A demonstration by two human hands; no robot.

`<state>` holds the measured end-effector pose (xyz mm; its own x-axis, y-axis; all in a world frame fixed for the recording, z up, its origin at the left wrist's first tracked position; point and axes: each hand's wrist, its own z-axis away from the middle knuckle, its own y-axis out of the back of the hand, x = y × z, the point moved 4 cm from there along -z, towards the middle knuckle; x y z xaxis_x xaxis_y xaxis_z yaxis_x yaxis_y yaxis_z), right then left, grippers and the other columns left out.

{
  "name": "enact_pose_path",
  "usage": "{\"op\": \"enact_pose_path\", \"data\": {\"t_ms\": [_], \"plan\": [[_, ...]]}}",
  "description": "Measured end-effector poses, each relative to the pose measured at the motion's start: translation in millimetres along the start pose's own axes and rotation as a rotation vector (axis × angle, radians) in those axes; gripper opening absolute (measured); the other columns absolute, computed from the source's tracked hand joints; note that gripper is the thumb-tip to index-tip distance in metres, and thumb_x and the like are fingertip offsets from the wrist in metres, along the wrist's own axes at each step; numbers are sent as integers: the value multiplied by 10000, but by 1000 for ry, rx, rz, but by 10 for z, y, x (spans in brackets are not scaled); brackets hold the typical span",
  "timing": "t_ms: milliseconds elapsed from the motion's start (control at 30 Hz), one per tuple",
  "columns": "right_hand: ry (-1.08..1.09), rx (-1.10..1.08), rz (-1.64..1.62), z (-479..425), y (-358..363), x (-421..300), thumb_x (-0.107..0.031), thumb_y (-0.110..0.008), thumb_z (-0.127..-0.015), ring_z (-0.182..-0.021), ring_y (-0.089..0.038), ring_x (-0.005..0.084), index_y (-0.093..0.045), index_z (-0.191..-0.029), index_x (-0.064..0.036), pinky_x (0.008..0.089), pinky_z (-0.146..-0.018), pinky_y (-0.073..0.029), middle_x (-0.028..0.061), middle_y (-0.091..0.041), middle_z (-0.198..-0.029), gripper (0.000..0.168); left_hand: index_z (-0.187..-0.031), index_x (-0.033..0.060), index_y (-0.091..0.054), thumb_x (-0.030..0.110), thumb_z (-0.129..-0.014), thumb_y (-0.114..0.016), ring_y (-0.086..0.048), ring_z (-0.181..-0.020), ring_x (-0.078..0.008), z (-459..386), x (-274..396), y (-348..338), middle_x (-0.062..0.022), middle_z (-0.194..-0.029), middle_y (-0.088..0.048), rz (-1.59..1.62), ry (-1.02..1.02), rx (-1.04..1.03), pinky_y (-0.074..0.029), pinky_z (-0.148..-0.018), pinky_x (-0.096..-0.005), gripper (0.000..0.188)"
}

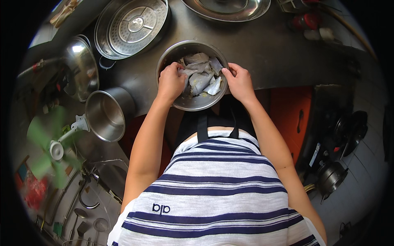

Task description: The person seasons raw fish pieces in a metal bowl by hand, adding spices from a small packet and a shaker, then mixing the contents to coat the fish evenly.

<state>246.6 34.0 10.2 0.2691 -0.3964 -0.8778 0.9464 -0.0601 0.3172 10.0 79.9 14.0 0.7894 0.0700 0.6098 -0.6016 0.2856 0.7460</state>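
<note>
A round stainless steel bowl sits near the front edge of the counter, right before my body. Inside it lie several pale, silvery-grey pieces of fish with yellowish bits among them. My left hand reaches over the bowl's left side, its curled fingers on a piece of fish; the fingertips are partly hidden. On the opposite side, my right hand grips the bowl's rim, with the thumb at the top edge and the fingers outside.
A steamer pot with a perforated insert stands at the back left of the metal counter. Behind the bowl is a wide steel pan. To the left are a deep steel pot and a spinning green fan. Orange cabinet doors are below.
</note>
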Motion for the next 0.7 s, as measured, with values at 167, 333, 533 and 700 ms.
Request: {"op": "enact_pose_path", "data": {"t_ms": [167,333,533,700], "plan": [[0,44,8,-7,62,-23,-162,-649,-926,-832,-718,217,-678,-1096,46,329,-767,-532,167,-742,-916,270,-1008,20,-667,54,-826,-731,-662,-838,-309,81,230,65,-160,-945,-661,92,-229,181,-539,-754,-398,196],[4,30,15,-73,108,2,-160,-659,-925,-832,-716,200,-672,-1109,55,320,-771,-532,157,-745,-926,283,-1129,41,-648,129,-792,-792,-557,-1125,-385,421,472,-206,-190,-1208,-583,20,-421,-63,-482,-946,-441,377],[-252,-91,-98,-62,206,-74,-223,-651,-970,-877,-714,180,-655,-1156,69,288,-748,-565,127,-741,-997,346,-1447,95,-427,193,-708,-859,-395,-1283,-492,133,399,-356,-250,-1462,-361,-176,-106,4,-448,-1002,-515,861],[-296,-20,-252,-46,490,-31,-226,-605,-1003,-915,-719,205,-639,-1206,49,300,-753,-592,151,-718,-1085,343,-1418,41,-424,169,-680,-869,-519,-1193,-472,-149,149,-439,-277,-1329,-510,91,36,-14,-485,-964,-491,871]]}}
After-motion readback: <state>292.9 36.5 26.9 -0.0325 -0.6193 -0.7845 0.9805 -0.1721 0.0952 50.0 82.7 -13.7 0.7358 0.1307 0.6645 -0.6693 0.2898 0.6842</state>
